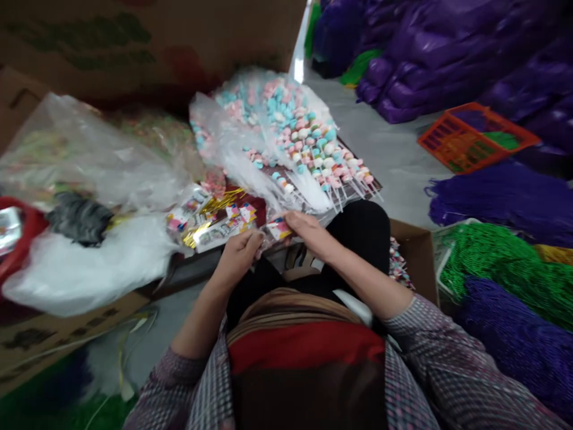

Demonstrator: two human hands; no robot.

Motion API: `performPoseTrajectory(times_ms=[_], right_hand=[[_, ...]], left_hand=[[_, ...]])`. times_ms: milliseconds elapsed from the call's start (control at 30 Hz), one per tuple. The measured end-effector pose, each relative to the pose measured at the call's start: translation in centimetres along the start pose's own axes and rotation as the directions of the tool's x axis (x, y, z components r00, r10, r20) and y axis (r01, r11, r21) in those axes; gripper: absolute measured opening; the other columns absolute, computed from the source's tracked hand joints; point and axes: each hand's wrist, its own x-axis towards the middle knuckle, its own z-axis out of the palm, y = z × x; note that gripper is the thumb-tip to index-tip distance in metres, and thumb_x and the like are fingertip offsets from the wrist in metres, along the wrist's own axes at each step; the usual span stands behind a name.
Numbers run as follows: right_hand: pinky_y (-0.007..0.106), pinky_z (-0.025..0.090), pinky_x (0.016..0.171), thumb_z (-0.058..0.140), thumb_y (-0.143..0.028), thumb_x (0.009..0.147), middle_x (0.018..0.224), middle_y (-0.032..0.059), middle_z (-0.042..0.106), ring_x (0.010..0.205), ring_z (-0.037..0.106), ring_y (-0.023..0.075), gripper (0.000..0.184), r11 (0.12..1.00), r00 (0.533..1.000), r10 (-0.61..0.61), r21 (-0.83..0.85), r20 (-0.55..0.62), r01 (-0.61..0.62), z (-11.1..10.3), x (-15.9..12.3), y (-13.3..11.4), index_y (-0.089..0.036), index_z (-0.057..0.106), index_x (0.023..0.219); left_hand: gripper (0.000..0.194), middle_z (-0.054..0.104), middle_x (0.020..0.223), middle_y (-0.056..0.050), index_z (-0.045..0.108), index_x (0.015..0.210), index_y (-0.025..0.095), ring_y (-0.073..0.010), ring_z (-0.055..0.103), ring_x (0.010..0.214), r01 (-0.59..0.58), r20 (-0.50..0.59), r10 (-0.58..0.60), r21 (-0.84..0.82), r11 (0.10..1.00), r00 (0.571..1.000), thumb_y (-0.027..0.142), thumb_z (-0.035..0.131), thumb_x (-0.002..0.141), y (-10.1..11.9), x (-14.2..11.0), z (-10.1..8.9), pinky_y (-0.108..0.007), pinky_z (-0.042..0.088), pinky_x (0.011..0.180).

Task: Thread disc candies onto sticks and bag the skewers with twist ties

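Note:
A small clear packet with a colourful printed label [278,228] is stretched between my hands above my lap. My left hand [242,251] is closed, thumb and fingers pinching its left end. At its right end my right hand [307,230] grips it between thumb and fingers. Just beyond lie more printed packets [226,232] and gold twist ties [221,200]. Past them on the dark tray [375,179] are rows of pink, blue and white marshmallow sticks [322,149], partly under clear plastic. What is inside the held packet is too blurred to tell.
Clear bags [102,161] and white plastic film [89,266] lie on the left beside a red rim [27,239]. An open carton [418,254] stands at my right, near green beads [501,263], purple beads [505,194] and an orange basket [474,137]. Purple bags [447,54] are piled behind.

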Motion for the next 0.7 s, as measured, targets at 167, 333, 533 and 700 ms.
performPoseTrajectory(times_ms=[167,333,533,700], right_hand=[[0.026,0.048,0.061,0.077,-0.06,0.08,0.073,-0.0018,0.066,0.063,0.056,0.0117,0.039,0.984,0.995,-0.09,-0.161,-0.044,0.082,-0.1,-0.5,-0.1,-0.022,0.07,0.086],[0.026,0.033,0.051,0.067,-0.065,0.087,0.049,-0.0039,0.046,0.051,0.04,0.011,0.056,0.931,0.986,-0.113,-0.36,-0.124,0.061,-0.4,-1.1,1.5,-0.022,0.05,0.056],[0.028,0.049,0.065,0.076,-0.055,0.081,0.079,0.0007,0.069,0.067,0.059,0.0141,0.035,0.977,0.999,-0.021,-0.209,0.048,0.031,-1.0,-0.2,2.7,-0.022,0.073,0.092],[0.029,0.052,0.073,0.079,-0.046,0.079,0.087,0.0031,0.074,0.075,0.064,0.0147,0.03,0.993,0.996,0.03,-0.119,0.079,-0.02,-2.3,0.2,2.6,-0.021,0.078,0.095]], left_hand=[[0.045,0.049,0.056,0.004,0.054,0.065,0.021,-0.0109,0.043,0.055,0.043,0.095,-0.034,-0.088,0.995,0.995,0.058,0.059,0.089,0.9,-0.2,0.4,-0.026,0.035,0.058],[0.033,0.058,0.068,0.004,0.064,0.084,0.019,-0.0099,0.047,0.061,0.099,0.073,-0.084,-0.23,0.968,0.994,0.052,0.071,0.082,0.0,-1.2,0.8,-0.024,0.039,0.063],[0.061,0.041,0.054,0.006,0.052,0.067,0.021,-0.0096,0.035,0.053,0.188,0.053,-0.183,-0.131,0.973,0.982,0.079,0.051,0.086,-1.3,-1.7,1.1,-0.025,0.027,0.053],[0.063,0.042,0.055,0.005,0.054,0.068,0.02,-0.01,0.036,0.054,0.209,0.124,-0.195,-0.114,0.971,0.973,0.081,0.051,0.084,-0.4,0.1,1.5,-0.025,0.028,0.053]])
